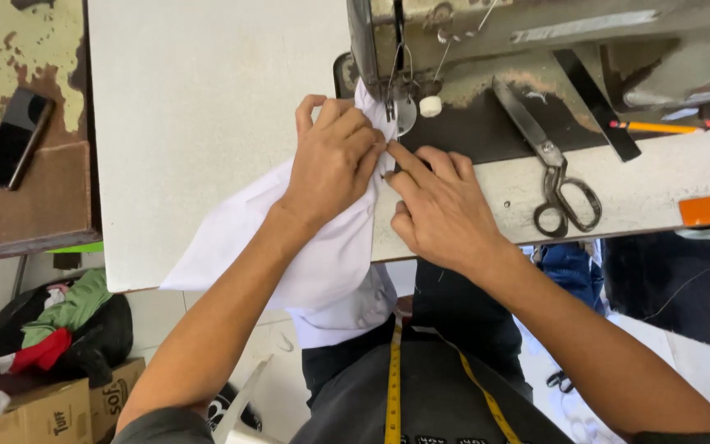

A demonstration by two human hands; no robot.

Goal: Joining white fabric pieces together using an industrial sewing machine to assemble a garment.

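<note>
White cloth (306,247) at frame centre, draped off the table (207,123) edge, its top corner under the sewing machine (470,33) foot. Left hand (334,160) lies on the cloth, grip pressed together, bunching fabric by the needle. Right hand (441,205) just beside it, forefinger stretched to the cloth edge, other fingers loosely curled, holding nothing. Scissors (556,177) right of the hands on the table; pencil (655,127) upper right. Phone (14,136) upper left. Yellow tape measure (394,386) hangs at bottom centre. Box (51,411) with clothes lower left.
</note>
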